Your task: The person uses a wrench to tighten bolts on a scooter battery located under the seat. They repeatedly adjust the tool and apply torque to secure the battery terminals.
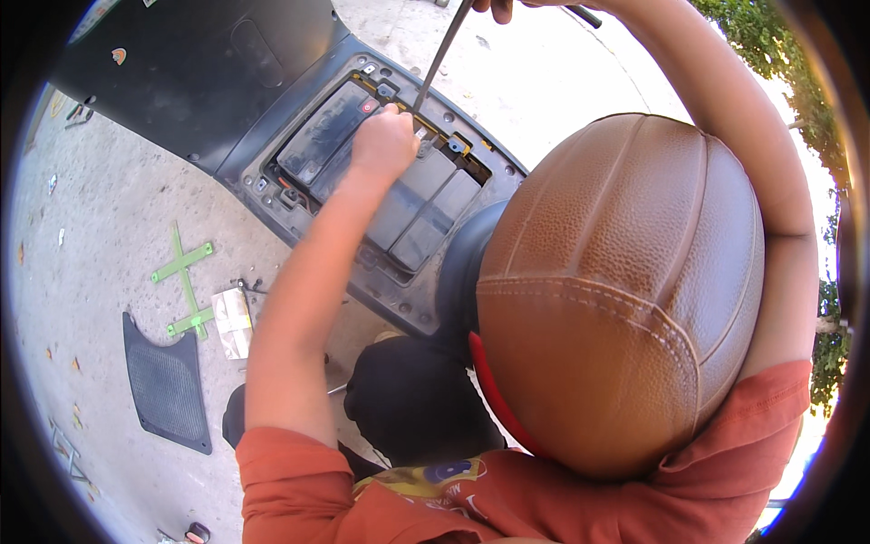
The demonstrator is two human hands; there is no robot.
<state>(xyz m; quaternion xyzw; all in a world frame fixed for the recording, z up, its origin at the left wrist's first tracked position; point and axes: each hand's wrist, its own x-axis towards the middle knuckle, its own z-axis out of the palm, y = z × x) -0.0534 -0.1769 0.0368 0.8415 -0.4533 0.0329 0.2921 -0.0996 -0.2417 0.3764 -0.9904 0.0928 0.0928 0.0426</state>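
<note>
In a bay in a scooter's dark footboard [399, 304] lie several grey batteries [408, 204]. My left hand [385, 145] is closed at the bay's far side, fingertips pressed together beside a battery terminal; what they pinch is hidden. A long dark T-handle wrench [442, 56] slants down, its lower end right next to those fingers. My right hand [494, 9] grips its top at the upper edge, where the hand is partly cut off. A bit of the crossbar [584, 16] sticks out to the right. Along the bay's far rim runs a yellow-black cable [435, 130].
The brown leather saddle [616, 272] stands between my arms. At the upper left rises the scooter's black front panel [208, 72]. On the concrete lie a green cross-shaped strap [186, 281], a silvery taped packet [232, 322] and a black textured cover [168, 385].
</note>
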